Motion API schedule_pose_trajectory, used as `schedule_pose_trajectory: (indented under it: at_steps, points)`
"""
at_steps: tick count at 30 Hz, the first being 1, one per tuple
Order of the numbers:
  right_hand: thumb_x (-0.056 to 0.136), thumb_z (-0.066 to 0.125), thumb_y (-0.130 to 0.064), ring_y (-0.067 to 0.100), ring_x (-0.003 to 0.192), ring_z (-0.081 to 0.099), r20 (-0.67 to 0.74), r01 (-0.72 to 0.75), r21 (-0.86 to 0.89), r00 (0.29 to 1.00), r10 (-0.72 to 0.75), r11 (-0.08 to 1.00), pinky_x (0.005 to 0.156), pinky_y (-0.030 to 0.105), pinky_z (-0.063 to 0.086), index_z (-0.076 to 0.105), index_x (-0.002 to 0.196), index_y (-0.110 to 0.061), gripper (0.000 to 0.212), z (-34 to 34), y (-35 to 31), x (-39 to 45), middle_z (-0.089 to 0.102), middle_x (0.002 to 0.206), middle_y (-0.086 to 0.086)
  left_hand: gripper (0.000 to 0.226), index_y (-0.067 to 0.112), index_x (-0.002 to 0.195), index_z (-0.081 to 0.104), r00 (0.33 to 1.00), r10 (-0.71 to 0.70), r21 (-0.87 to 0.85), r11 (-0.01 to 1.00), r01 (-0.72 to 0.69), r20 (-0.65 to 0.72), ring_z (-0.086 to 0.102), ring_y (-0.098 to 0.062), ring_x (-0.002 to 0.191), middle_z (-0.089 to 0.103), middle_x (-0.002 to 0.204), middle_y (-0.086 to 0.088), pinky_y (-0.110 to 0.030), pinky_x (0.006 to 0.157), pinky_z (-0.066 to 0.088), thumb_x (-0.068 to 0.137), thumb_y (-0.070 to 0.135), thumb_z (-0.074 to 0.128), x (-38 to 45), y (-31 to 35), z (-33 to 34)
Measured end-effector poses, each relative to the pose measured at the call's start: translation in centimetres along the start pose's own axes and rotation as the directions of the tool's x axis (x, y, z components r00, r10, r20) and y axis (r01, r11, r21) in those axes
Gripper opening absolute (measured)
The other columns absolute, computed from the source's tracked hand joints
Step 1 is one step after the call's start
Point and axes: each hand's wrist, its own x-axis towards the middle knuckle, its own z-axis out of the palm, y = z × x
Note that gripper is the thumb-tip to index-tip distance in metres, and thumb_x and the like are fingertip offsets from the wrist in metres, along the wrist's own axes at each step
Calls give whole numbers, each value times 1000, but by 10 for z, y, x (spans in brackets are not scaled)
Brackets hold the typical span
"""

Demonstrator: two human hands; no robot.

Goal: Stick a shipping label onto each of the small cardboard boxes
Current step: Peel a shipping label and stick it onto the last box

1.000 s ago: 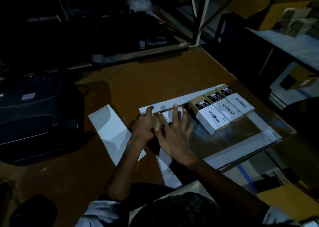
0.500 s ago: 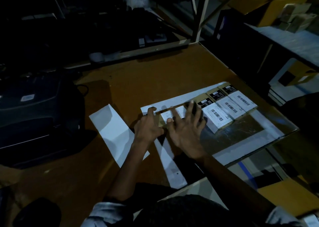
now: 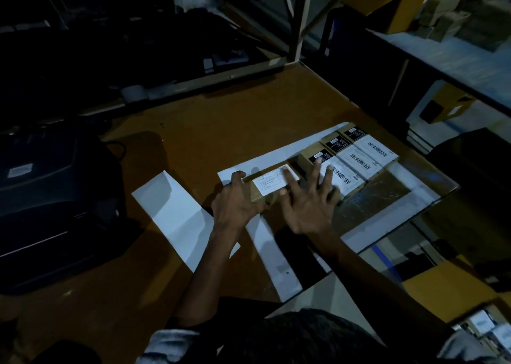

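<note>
A small cardboard box [image 3: 261, 196] lies on the brown table with a white shipping label [image 3: 272, 183] on its top. My left hand [image 3: 237, 203] grips the box's left end, thumb on the far side. My right hand [image 3: 311, 203] is spread flat with fingers apart; its index finger presses the label's right end, and the other fingers reach over the nearest of three labelled boxes [image 3: 348, 160] lined up to the right.
A glass sheet with white borders [image 3: 387, 206] lies under the boxes. White backing paper [image 3: 177, 211] lies to the left. A dark printer [image 3: 41, 206] stands at the far left. The table edge runs on the right, with shelves [image 3: 448, 53] beyond.
My right hand has slid to the right along the label, uncovering most of it. My left hand has kept its hold on the box.
</note>
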Motion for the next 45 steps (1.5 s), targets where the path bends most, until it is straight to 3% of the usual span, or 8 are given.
schedule_pose_trajectory:
  at_steps: [9,13,20,25,29,33,38,45]
  points:
    - [95,16,-69,38,150,-23,3,172,-8,985,-172,985,114,64,1,-3,151,-58,60,17,-28,-35,-28,164,8,78,23,137,43,999,35,6,999,-35,-16,67,-30,108,68,122,-7,-36,77,54,73,46,83,0,-1,2]
    - [96,16,-67,38,149,-24,-26,95,36,995,-95,995,113,63,-5,-4,149,-62,56,7,-6,-26,-27,164,8,85,26,135,42,999,38,10,999,-38,-11,66,-28,109,68,123,-5,-36,77,55,67,52,86,-1,-2,0]
    - [95,3,-68,42,151,-13,-66,-47,-2,997,47,999,117,67,8,2,153,-54,60,1,18,-8,-19,166,14,85,24,135,47,998,67,-8,998,-67,2,64,-25,115,67,126,-3,-36,81,57,66,53,87,-3,-1,-2]
    - [90,3,-72,42,150,-17,74,139,44,987,-142,989,114,70,1,-5,151,-57,64,-1,-5,-24,-31,162,9,65,18,120,55,993,113,134,984,-116,28,66,-27,105,67,118,-6,-33,73,55,72,51,84,-2,3,-2]
    - [85,-6,-73,39,149,-23,128,292,57,946,-297,955,114,69,-1,-3,151,-58,67,-9,-11,-31,-34,161,6,56,19,111,57,995,103,31,994,-103,-3,66,-27,98,70,110,-5,-38,72,59,70,49,81,-3,3,0]
    - [99,22,-64,39,151,-4,51,154,157,985,-163,976,116,66,6,8,156,-42,63,-19,9,-18,-7,167,8,69,18,115,63,982,191,-7,982,-191,-9,62,-27,110,69,114,-5,-40,82,55,59,49,88,-4,1,0]
    - [90,59,-58,35,118,58,105,-25,552,994,-39,834,96,52,52,2,155,-29,92,-29,47,7,59,133,16,69,28,116,58,955,289,69,956,-284,-72,40,-24,129,53,130,3,-47,101,39,58,38,93,-15,5,8]
    - [84,81,-28,13,128,54,301,-59,772,910,-283,633,99,34,53,42,147,-24,73,-39,83,16,58,134,-2,61,36,110,58,921,357,181,927,-329,-158,17,-29,145,30,152,-2,-57,105,31,62,22,93,-22,36,9]
